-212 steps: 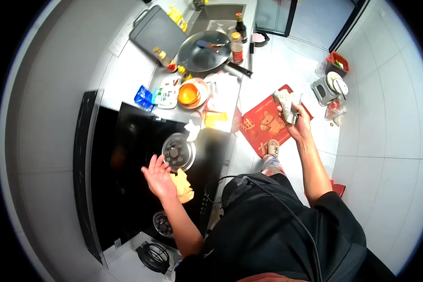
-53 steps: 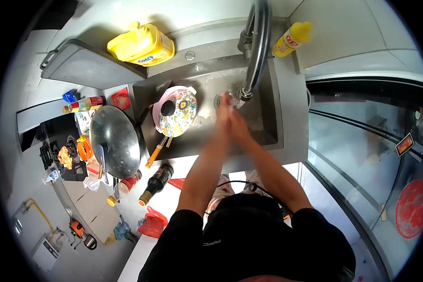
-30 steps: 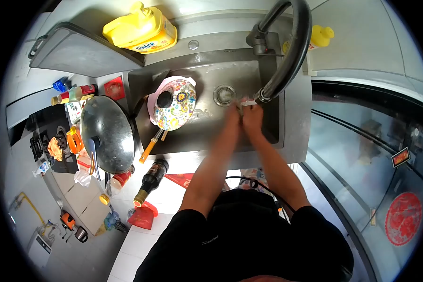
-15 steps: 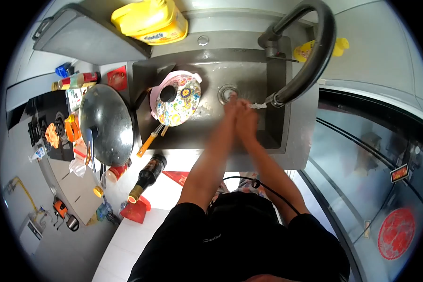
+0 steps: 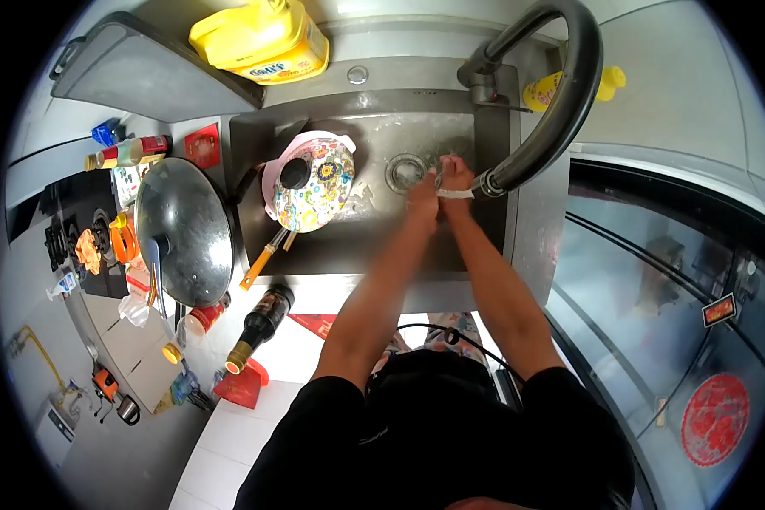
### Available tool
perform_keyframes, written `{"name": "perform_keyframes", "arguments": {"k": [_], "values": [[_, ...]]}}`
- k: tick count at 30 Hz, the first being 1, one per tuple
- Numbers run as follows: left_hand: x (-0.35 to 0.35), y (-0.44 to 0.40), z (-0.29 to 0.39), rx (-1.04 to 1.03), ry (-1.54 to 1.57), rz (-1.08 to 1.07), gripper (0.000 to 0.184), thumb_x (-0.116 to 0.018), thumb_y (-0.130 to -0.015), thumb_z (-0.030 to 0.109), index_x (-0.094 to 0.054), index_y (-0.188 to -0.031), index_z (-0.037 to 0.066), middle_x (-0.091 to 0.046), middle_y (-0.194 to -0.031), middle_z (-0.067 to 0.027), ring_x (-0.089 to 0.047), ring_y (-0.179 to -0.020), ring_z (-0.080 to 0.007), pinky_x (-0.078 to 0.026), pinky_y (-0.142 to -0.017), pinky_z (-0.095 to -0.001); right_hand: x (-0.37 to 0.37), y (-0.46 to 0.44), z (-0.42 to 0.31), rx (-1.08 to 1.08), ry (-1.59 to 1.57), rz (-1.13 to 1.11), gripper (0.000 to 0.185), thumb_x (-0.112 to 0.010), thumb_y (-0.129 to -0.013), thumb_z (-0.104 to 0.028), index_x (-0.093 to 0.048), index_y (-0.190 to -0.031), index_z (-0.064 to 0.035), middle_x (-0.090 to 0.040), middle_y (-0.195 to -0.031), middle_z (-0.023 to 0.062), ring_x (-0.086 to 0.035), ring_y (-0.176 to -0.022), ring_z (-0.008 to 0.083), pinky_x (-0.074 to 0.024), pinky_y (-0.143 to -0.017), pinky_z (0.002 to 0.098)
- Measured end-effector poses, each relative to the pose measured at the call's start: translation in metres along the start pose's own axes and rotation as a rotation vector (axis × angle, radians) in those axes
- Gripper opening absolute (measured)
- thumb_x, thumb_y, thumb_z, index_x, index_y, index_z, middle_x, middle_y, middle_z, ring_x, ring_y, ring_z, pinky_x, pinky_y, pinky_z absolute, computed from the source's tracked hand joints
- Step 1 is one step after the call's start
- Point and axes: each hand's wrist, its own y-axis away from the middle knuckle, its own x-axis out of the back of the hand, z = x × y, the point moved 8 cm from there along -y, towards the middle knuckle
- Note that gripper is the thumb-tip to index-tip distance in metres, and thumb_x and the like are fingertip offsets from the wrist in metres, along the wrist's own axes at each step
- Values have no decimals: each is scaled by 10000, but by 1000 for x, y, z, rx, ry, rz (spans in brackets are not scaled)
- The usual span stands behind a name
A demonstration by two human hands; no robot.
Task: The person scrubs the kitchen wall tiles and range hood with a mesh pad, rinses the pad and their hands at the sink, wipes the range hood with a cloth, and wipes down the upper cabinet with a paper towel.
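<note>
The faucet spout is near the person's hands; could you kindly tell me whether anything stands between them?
Nothing visible does: only running water shows between the faucet spout and the left hand and right hand, close together at the sink. The floral lid sits farther left, outside that gap.

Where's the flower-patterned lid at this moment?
In the head view, the flower-patterned lid is in the left part of the sink, near an orange handle and left of the drain and the left hand.
</note>
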Motion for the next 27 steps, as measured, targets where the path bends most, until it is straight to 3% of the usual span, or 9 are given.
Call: {"name": "perform_keyframes", "arguments": {"k": [7, 9, 12, 15, 17, 19, 21, 24, 27], "values": [[8, -35, -14, -115, 67, -166, 541, -515, -1037, 439, -687, -1147, -61, -700, -1101, -168, -655, -939, -250, -520, -823, -395, -13, 24, -22, -13, 9, -47, 256, -503, -1041, -215, -650, -998, -9, -689, -950, 110, -646, -874, 227, -495, -818, 364], [12, 3, -6, 5, -69, 49, 568, -479, -1044, 450, -668, -1177, -70, -697, -1129, -175, -659, -953, -270, -522, -833, -396, -15, 4, 7, -373, -269, -75, 257, -499, -1043, -216, -659, -1008, -18, -688, -947, 127, -661, -913, 252, -499, -825, 384], [19, -16, 7, -210, -246, -1, 583, -475, -1041, 475, -667, -1167, -61, -700, -1123, -164, -663, -942, -283, -530, -817, -399, -17, 23, -1, 146, 36, -52, 270, -498, -1044, -220, -666, -1025, -9, -683, -928, 137, -677, -907, 260, -513, -824, 378], [18, -10, 6, -47, 160, -377, 544, -508, -1031, 482, -681, -1156, -18, -709, -1072, -144, -665, -894, -278, -540, -773, -401, -22, 57, -36, -15, 351, -101, 265, -508, -1038, -218, -662, -1014, -5, -675, -906, 132, -673, -915, 276, -511, -814, 367], [12, -34, -14, -306, 53, -303, 524, -523, -1028, 474, -682, -1170, -5, -709, -1069, -134, -658, -897, -265, -535, -774, -398, -29, 24, 3, 111, 123, -66, 256, -512, -1024, -218, -663, -1010, -13, -680, -914, 157, -676, -896, 311, -505, -819, 387], [12, -36, -18, -512, 6, -252, 505, -538, -1025, 465, -684, -1183, 8, -709, -1067, -125, -651, -900, -251, -531, -774, -395, -20, -6, 35, -156, -39, -36, 235, -529, -1012, -215, -663, -1010, -23, -687, -923, 157, -674, -900, 332, -502, -803, 393], [15, 3, 7, -106, 26, -134, 504, -551, -1023, 449, -683, -1177, -13, -708, -1064, -125, -642, -910, -236, -526, -773, -389, -20, 15, 32, 8, 79, 4, 244, -527, -1014, -220, -668, -1019, -21, -690, -920, 162, -676, -870, 331, -506, -790, 393], [29, -39, -6, -349, -455, -132, 524, -569, -1010, 479, -693, -1175, -3, -705, -1037, -113, -635, -897, -195, -518, -792, -378, -18, 59, -26, -8, 243, -33, 255, -531, -1015, -234, -670, -1024, -20, -692, -913, 172, -671, -828, 329, -510, -767, 401], [20, -19, -21, -25, 156, -247, 539, -590, -986, 511, -720, -1130, 8, -707, -992, -105, -634, -885, -168, -511, -812, -364, -20, 36, 6, -89, 56, -30, 230, -551, -1002, -223, -673, -1015, -28, -691, -899, 204, -681, -857, 335, -507, -771, 429]]}}
